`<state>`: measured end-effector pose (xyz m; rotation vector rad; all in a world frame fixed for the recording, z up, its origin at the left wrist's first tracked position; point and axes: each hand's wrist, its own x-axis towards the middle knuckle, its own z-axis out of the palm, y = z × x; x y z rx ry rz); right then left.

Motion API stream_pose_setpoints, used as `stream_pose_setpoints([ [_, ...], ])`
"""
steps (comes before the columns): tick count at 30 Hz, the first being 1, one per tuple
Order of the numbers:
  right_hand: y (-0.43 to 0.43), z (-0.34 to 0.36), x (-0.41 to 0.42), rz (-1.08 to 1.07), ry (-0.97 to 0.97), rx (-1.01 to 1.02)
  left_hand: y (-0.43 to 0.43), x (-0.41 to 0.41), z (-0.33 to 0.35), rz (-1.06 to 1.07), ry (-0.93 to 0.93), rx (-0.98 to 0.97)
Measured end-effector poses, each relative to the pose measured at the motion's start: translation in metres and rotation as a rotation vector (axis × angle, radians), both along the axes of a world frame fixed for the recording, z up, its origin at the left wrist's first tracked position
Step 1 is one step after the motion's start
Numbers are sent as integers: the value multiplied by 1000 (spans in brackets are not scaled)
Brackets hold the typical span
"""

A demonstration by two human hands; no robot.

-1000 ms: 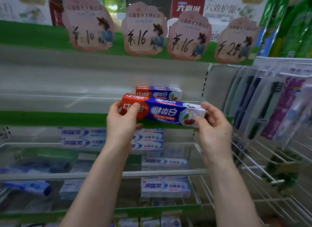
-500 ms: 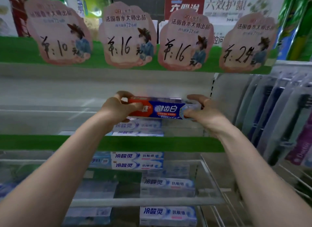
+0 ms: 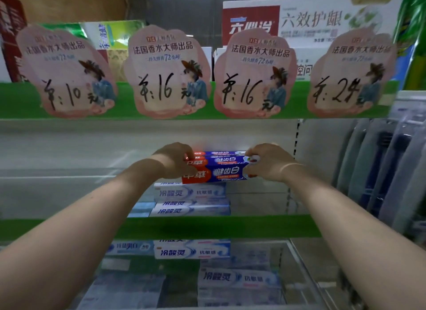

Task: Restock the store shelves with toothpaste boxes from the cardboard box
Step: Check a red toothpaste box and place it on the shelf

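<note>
Holding the red-and-blue toothpaste box [image 3: 221, 172] by its two ends, you have it lying crosswise in front of you. Its long axis runs level from your left hand [image 3: 171, 161] to your right hand [image 3: 267, 163], with the printed face toward you. Your left hand grips the red end, fingers curled over the top edge. Your right hand grips the white end with the fruit picture. Neither hand is nearer than the other; the box sits squarely between them.

What matters for the next move is what lies just past your fingertips and just under your hands. A matching box [image 3: 221, 152] lies directly beyond the held one, parallel to it and close against it. Whether the two touch cannot be told. Below your hands is a stack of pale blue-and-white boxes [image 3: 191, 193] on the shelf [image 3: 265, 226], also lying left to right. The held box looks to meet the top of that stack, though you cannot tell whether its weight is down yet.

Judging from this, the job left is to settle the box flat and parallel in front of its twin. Let go with both hands evenly, so neither end swings out of line.
</note>
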<state>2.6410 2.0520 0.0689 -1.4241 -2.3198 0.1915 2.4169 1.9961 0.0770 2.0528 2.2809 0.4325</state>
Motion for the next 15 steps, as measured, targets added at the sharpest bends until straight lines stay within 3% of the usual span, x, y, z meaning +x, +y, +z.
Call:
stream_pose_setpoints([
  [15, 6, -11, -19, 3, -98, 78, 13, 4, -5, 65, 47, 0],
])
